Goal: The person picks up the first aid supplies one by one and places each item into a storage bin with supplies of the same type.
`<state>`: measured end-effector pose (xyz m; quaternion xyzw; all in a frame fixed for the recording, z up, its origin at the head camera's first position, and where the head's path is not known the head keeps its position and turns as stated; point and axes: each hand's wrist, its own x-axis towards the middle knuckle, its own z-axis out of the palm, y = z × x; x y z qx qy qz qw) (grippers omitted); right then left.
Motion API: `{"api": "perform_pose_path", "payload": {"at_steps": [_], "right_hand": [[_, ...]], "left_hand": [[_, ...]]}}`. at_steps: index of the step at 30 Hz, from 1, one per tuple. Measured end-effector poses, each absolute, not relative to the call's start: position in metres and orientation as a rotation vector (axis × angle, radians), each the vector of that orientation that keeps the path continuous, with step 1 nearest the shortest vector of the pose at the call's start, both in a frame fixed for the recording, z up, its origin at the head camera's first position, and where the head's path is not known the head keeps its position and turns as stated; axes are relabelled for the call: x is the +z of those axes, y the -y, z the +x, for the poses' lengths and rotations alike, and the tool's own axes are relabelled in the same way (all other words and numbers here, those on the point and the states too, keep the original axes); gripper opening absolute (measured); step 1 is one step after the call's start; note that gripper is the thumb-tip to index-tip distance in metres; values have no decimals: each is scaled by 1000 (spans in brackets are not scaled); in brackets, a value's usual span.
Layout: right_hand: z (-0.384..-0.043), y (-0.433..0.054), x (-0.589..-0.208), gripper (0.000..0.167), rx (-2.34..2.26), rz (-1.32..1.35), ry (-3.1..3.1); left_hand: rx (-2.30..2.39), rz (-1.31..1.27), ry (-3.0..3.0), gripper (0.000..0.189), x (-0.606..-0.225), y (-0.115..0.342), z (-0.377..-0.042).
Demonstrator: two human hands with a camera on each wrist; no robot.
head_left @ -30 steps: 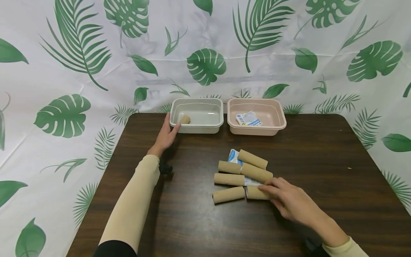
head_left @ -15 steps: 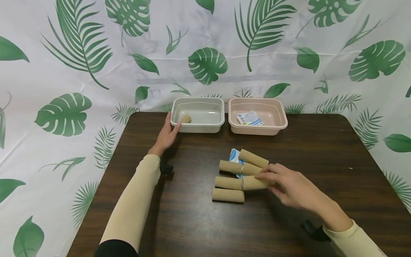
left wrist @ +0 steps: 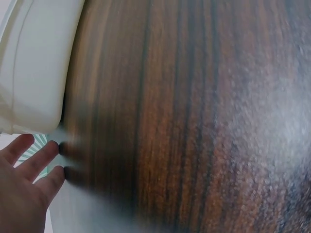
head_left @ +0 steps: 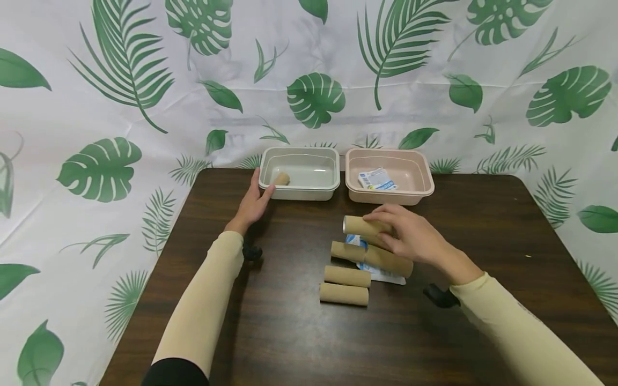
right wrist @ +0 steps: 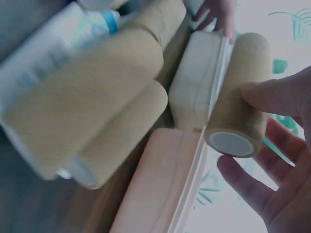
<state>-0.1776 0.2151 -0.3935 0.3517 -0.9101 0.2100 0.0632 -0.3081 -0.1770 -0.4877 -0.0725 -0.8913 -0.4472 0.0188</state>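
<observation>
My right hand [head_left: 410, 233] pinches a cardboard tube [head_left: 359, 225] between thumb and fingers, raised over the pile. In the right wrist view the tube [right wrist: 243, 92] shows its white-lined end. Below lie several more cardboard tubes [head_left: 345, 294], some resting on a white-and-blue flat packet [head_left: 386, 276]. My left hand [head_left: 251, 203] rests against the left front corner of a pale grey-white bin [head_left: 304, 194], its fingers extended; the left wrist view shows these fingers [left wrist: 43, 160] beside the bin's corner. One tube [head_left: 282, 179] lies inside that bin.
A pink bin [head_left: 386, 197] stands just right of the white one, holding white-and-blue packets [head_left: 377, 179]. Both bins sit at the back edge of the dark wooden table [head_left: 270, 321], before a leaf-patterned cloth [head_left: 260, 107].
My right hand has picked a tube from the lower right of the pile and carried it up toward the bins. The packet beneath shows more. The left hand stays at the white bin.
</observation>
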Motion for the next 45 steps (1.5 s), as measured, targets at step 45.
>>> {"api": "perform_pose_path", "payload": {"at_steps": [45], "right_hand": [[-302, -92, -426, 49, 454, 974, 2793]], "left_hand": [[-1324, -199, 2814, 74, -487, 177, -307]]}}
